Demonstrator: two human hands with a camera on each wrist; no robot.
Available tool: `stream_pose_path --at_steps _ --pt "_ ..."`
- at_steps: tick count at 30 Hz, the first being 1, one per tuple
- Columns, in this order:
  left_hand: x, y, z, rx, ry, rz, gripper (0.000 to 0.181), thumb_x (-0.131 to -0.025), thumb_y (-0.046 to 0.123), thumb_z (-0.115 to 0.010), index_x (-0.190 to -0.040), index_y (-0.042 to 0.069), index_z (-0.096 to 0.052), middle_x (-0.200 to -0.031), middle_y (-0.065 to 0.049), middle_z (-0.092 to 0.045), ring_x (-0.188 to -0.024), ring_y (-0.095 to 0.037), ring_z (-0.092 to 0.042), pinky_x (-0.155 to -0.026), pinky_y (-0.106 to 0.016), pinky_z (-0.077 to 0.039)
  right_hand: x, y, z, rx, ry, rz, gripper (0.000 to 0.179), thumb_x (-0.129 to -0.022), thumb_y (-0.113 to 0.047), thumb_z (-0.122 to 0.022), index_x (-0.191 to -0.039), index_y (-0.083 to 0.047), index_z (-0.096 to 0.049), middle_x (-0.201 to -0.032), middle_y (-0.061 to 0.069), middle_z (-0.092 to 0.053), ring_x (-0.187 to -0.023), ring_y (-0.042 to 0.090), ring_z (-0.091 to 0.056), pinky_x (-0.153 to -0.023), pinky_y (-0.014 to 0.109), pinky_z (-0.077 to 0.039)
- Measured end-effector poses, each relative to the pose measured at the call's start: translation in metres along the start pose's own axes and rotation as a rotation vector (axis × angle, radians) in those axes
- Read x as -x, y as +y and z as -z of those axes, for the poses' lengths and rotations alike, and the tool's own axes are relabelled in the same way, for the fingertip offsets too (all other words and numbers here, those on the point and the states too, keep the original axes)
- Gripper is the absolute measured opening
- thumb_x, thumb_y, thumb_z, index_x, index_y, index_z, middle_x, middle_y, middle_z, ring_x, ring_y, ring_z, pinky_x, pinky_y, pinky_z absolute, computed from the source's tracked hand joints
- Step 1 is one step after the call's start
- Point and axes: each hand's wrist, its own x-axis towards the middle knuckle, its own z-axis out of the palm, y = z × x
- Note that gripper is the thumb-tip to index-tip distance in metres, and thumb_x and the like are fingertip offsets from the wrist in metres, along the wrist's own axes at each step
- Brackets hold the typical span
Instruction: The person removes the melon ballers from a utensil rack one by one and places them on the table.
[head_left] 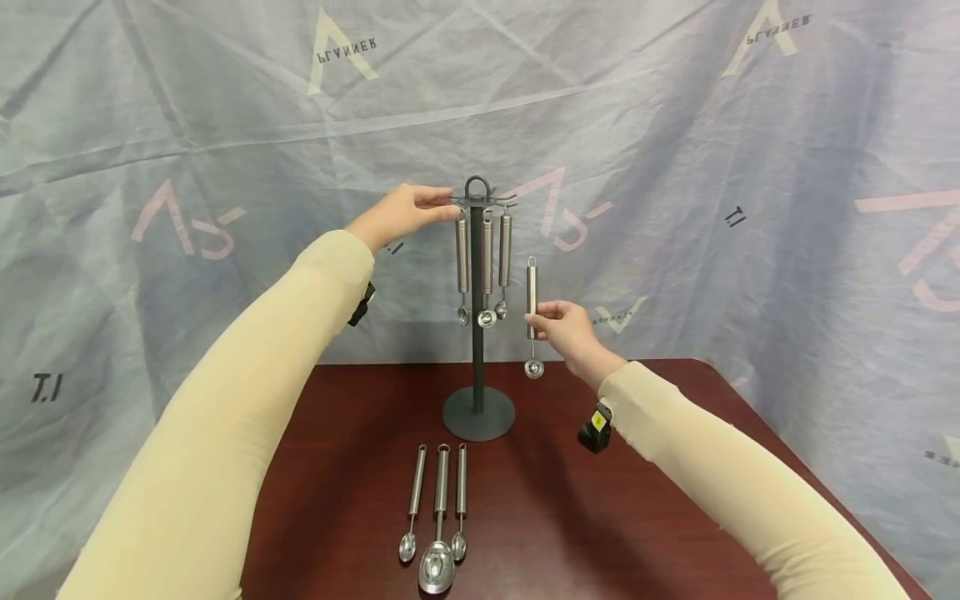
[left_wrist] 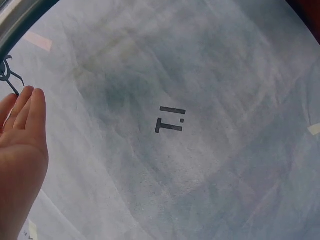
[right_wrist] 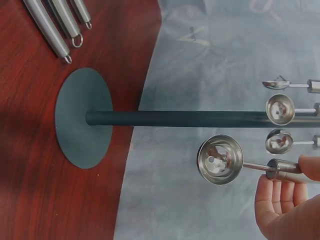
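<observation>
A dark metal hanging rack (head_left: 478,358) stands on a round base, with several hooks at its top. Three steel-handled scoops (head_left: 487,258) hang from the hooks by their end loops. My left hand (head_left: 405,215) reaches to the left hooks, its fingers nearly straight and the fingertips at the hook ends. Right of the rack, my right hand (head_left: 567,329) pinches the handle of a steel melon baller (head_left: 533,367) between thumb and fingers. This melon baller is upright, loop up and round bowl down, apart from the hooks. Its bowl (right_wrist: 220,159) faces the right wrist camera.
Three more steel scoops lie side by side on the dark red table (head_left: 337,467) before the rack; the middle one (head_left: 437,567) has the largest bowl. A grey printed cloth (head_left: 225,125) hangs behind the table. Wrist cameras (head_left: 596,427) sit under the sleeves.
</observation>
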Motion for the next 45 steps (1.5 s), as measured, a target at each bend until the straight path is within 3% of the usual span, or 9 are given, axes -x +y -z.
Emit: stream_pose_path --at_steps 9,17,24,33,39,45 --pt "0.003 -0.002 0.004 0.005 -0.043 0.017 0.074 -0.093 0.052 -0.058 -0.154 0.023 -0.028 -0.159 -0.003 -0.028 -0.147 -0.020 -0.026 -0.119 -0.043 -0.027 0.008 0.009 -0.006 -0.007 -0.032 -0.019 0.034 -0.094 -0.011 -0.064 -0.123 0.005 -0.057 -0.103 0.006 -0.061 -0.076 0.012 -0.064 -0.089 0.032 -0.055" --pt "0.002 -0.003 0.009 0.016 -0.017 0.000 0.065 -0.094 0.045 -0.060 -0.150 0.018 -0.039 -0.154 -0.002 -0.039 -0.143 -0.020 -0.034 -0.117 -0.040 -0.031 0.017 0.012 -0.008 -0.013 -0.059 -0.029 0.034 -0.094 -0.011 -0.063 -0.122 0.006 -0.056 -0.102 0.006 -0.060 -0.075 0.011 -0.061 -0.095 0.039 -0.053" --pt "0.002 -0.006 0.007 0.033 0.009 -0.034 0.054 -0.097 0.035 -0.058 -0.144 0.012 -0.047 -0.147 -0.008 -0.049 -0.137 -0.022 -0.043 -0.115 -0.041 -0.034 0.023 0.017 -0.012 -0.019 -0.068 -0.046 0.032 -0.094 -0.011 -0.064 -0.121 0.005 -0.058 -0.100 0.005 -0.060 -0.074 0.011 -0.061 -0.091 0.035 -0.054" --pt "0.003 -0.007 0.003 -0.098 0.060 -0.081 0.048 -0.101 0.035 -0.050 -0.143 0.011 -0.049 -0.146 -0.010 -0.050 -0.135 -0.025 -0.046 -0.113 -0.041 -0.037 0.032 0.026 -0.014 -0.062 -0.100 -0.085 0.036 -0.095 -0.010 -0.063 -0.125 0.007 -0.055 -0.103 0.008 -0.058 -0.078 0.010 -0.061 -0.095 0.038 -0.052" --pt "0.003 -0.005 0.001 -0.138 0.061 -0.068 0.048 -0.103 0.035 -0.047 -0.145 0.013 -0.046 -0.148 -0.009 -0.047 -0.137 -0.026 -0.043 -0.114 -0.042 -0.035 0.039 0.036 -0.014 -0.071 -0.129 -0.132 0.036 -0.095 -0.010 -0.062 -0.126 0.007 -0.054 -0.102 0.007 -0.059 -0.091 0.022 -0.064 -0.098 0.042 -0.051" --pt "0.004 -0.001 0.001 -0.147 0.032 -0.058 0.050 -0.104 0.037 -0.043 -0.148 0.013 -0.042 -0.151 -0.009 -0.043 -0.140 -0.026 -0.039 -0.116 -0.042 -0.033 0.048 0.048 -0.017 -0.073 -0.149 -0.143 0.031 -0.094 -0.008 -0.064 -0.120 0.008 -0.057 -0.099 0.008 -0.063 -0.082 0.017 -0.064 -0.086 0.033 -0.056"
